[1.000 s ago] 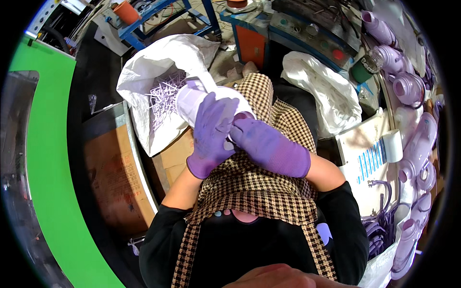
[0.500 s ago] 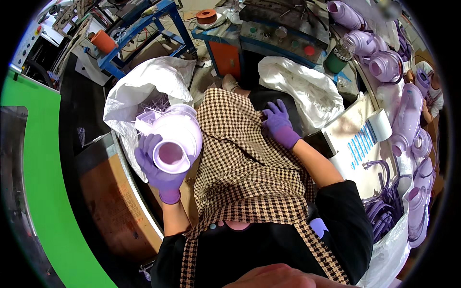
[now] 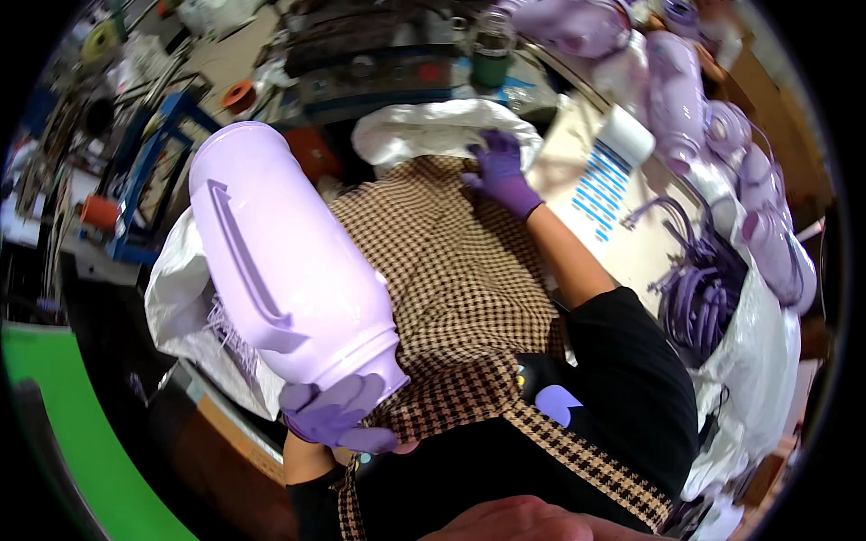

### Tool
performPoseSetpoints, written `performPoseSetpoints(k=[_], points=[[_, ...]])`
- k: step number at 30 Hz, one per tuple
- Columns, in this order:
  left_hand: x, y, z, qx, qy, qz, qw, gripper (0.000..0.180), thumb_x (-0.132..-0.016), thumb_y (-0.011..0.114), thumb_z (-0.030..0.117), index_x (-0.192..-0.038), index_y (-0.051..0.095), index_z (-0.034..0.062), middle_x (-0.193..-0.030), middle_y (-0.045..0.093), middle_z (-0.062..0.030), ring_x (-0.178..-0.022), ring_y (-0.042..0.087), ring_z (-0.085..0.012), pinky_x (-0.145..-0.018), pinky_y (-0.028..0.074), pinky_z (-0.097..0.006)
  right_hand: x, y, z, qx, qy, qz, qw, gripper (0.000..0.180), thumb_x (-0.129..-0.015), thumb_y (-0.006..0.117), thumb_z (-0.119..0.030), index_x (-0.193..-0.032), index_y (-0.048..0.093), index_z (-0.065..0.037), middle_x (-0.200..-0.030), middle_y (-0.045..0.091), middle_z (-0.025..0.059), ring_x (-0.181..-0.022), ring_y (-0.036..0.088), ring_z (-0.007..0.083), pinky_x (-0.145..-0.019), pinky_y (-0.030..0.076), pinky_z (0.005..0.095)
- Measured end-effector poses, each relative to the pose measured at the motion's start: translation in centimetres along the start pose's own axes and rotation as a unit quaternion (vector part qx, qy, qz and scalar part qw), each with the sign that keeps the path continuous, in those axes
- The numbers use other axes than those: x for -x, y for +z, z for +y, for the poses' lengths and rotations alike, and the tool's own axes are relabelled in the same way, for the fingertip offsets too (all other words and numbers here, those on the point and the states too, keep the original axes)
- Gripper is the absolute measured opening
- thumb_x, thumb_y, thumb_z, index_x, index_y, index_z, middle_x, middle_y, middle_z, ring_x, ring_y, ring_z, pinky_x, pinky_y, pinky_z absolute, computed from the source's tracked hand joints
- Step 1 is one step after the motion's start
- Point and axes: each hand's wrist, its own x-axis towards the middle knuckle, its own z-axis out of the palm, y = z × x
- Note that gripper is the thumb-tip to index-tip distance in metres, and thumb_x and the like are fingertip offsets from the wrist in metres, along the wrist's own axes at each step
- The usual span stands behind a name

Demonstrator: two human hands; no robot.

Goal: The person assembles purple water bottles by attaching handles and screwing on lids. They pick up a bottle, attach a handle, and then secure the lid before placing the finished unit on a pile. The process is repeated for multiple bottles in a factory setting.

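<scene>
Lilac flask shell (image 3: 311, 257) looks light for its bulk to me, probably a hollow plastic moulding, stiff in the wall and unlikely to dent under my fingers. Its glossy skin may well slip, so I judge the narrow collar at the lower end the surest place to take hold, with the long raised bar (image 3: 239, 257) on its side as a second purchase. Held by one end only, it could tip or twist; it seems more likely to scuff than to break.

It sits left of centre in the frame, slanting from the wide end at upper left down to the collar near lower centre, in front of a white sack (image 3: 170, 302) with thin lilac sticks (image 3: 225, 329) in it. It is pale and shiny all over, stepped in at the shoulder, and the bar is a darker purple, angled at its ends. I cannot see inside it.

My left grip (image 3: 338, 417), in a purple glove, is curled round the collar, fingers and thumb against it. My right grip (image 3: 503, 176) is well apart at upper centre, fingers spread and holding nothing, beside the checked apron (image 3: 442, 252) and another white sack (image 3: 397, 131)
</scene>
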Motion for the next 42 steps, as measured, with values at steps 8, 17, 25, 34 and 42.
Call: performPoseSetpoints(k=[8, 17, 25, 34, 42], points=[[3.7, 6.9, -0.8, 0.126, 0.159, -0.104, 0.974, 0.027, -0.087, 0.073, 0.033, -0.114, 0.070, 0.0346, -0.118, 0.069, 0.0155, -0.112, 0.058, -0.0038, -0.102, 0.046, -0.032, 11.5, -14.8, 3.0, -0.242, 0.094, 0.119, 0.958, 0.026, -0.078, 0.080, -0.012, -0.103, 0.074, -0.007, -0.103, 0.070, 0.0098, -0.095, 0.067, 0.0279, -0.084, 0.054, 0.0390], [5.6, 9.3, 0.5, 0.173, 0.107, -0.146, 0.968, 0.021, -0.085, 0.077, 0.027, -0.106, 0.074, 0.0238, -0.116, 0.068, 0.0147, -0.110, 0.060, -0.0028, -0.099, 0.050, -0.035, 19.8, -15.7, 8.8, -0.057, 0.248, 0.061, 0.965, 0.027, -0.072, 0.081, -0.020, -0.096, 0.074, -0.009, -0.090, 0.067, 0.0083, -0.090, 0.061, 0.0283, -0.081, 0.051, 0.0395], [6.9, 7.4, 1.8, 0.073, 0.085, -0.131, 0.985, 0.030, -0.088, 0.069, 0.024, -0.116, 0.072, 0.0344, -0.116, 0.066, 0.0142, -0.116, 0.056, -0.0013, -0.106, 0.043, -0.036, 16.2, -18.7, 4.7, 0.015, 0.137, 0.145, 0.980, 0.014, -0.074, 0.081, -0.017, -0.085, 0.074, -0.012, -0.094, 0.062, 0.0054, -0.095, 0.060, 0.0261, -0.084, 0.047, 0.0417], [4.2, 7.4, 0.8, 0.080, 0.162, -0.206, 0.962, 0.051, -0.098, 0.052, 0.020, -0.149, 0.050, 0.0230, -0.144, 0.056, 0.0045, -0.137, 0.047, -0.0081, -0.121, 0.029, -0.035, -6.1, -16.3, -6.6, -0.484, -0.037, -0.027, 0.874, 0.015, -0.090, 0.068, -0.015, -0.091, 0.071, 0.000, -0.084, 0.065, 0.0055, -0.090, 0.057, 0.0190, -0.080, 0.044, 0.0322], [5.7, 8.2, 0.1, -0.559, 0.409, -0.017, 0.721, 0.054, -0.105, 0.040, 0.014, -0.156, 0.028, 0.0045, -0.159, 0.040, -0.0031, -0.140, 0.042, -0.0095, -0.118, 0.033, -0.026, -12.2, -13.1, -10.9, -0.611, -0.002, -0.231, 0.757, 0.015, -0.091, 0.070, -0.009, -0.093, 0.071, 0.005, -0.081, 0.069, 0.0033, -0.075, 0.061, 0.0079, -0.073, 0.051, 0.0247]])
